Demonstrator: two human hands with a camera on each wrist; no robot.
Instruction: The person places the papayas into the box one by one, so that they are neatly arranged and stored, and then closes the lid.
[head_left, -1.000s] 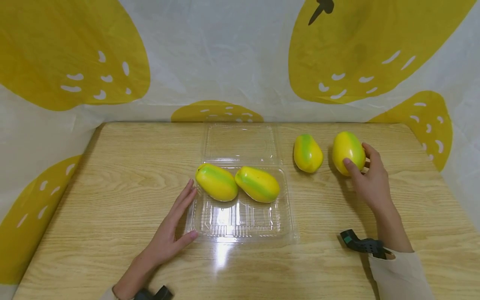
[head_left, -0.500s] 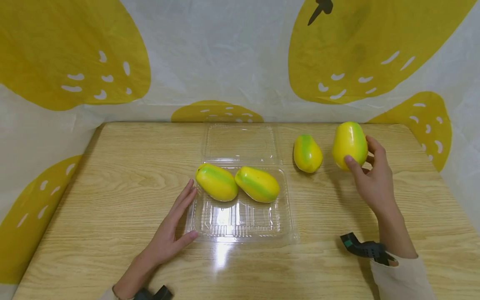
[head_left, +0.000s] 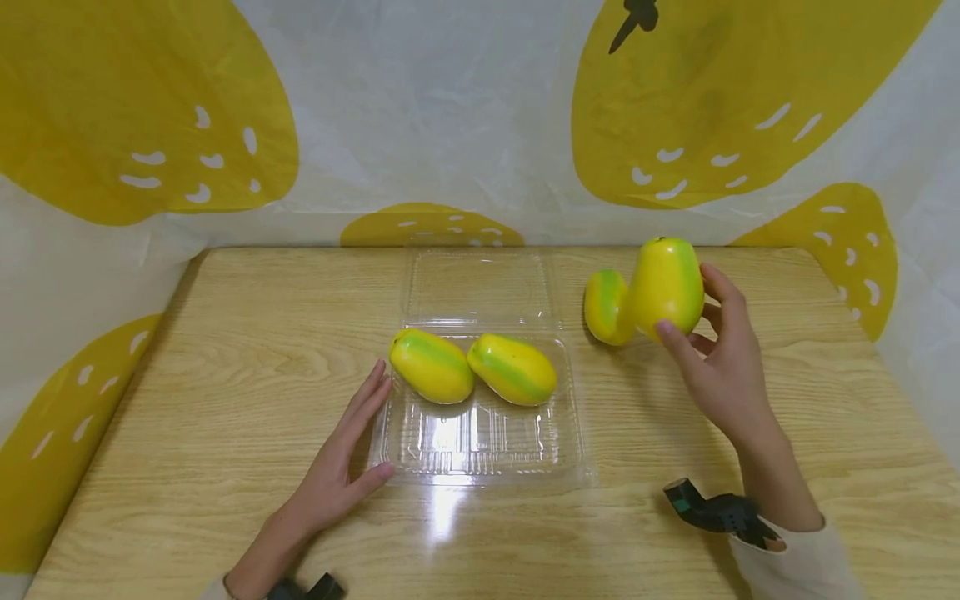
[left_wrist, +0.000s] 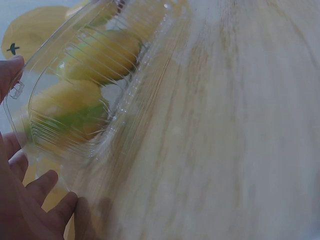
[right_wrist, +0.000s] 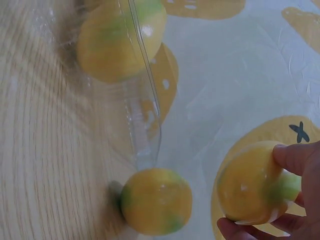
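My right hand [head_left: 727, 371] grips a yellow papaya with a green stripe [head_left: 664, 287], held upright above the table with thumb and fingers on its sides. In the right wrist view this papaya [right_wrist: 252, 185] is clear of the tabletop. A second papaya [head_left: 606, 308] lies on the table just left of it, partly hidden behind it. Two more, a left papaya [head_left: 431, 367] and a right papaya [head_left: 513, 369], lie side by side in the back of a clear plastic clamshell container [head_left: 480, 467]. Fingers fairly straight, my left hand [head_left: 330, 475] rests along the container's left edge.
The container's lid [head_left: 480, 283] lies folded back, reaching the rear edge of the wooden table [head_left: 225, 400]. A white cloth [head_left: 427, 108] with yellow fruit prints hangs right behind the table. Each wrist carries a black camera strap [head_left: 720, 512].
My right hand has lifted the papaya off the table, tipped it more upright and carried it left, so it now overlaps the loose papaya. My left hand has stayed in place.
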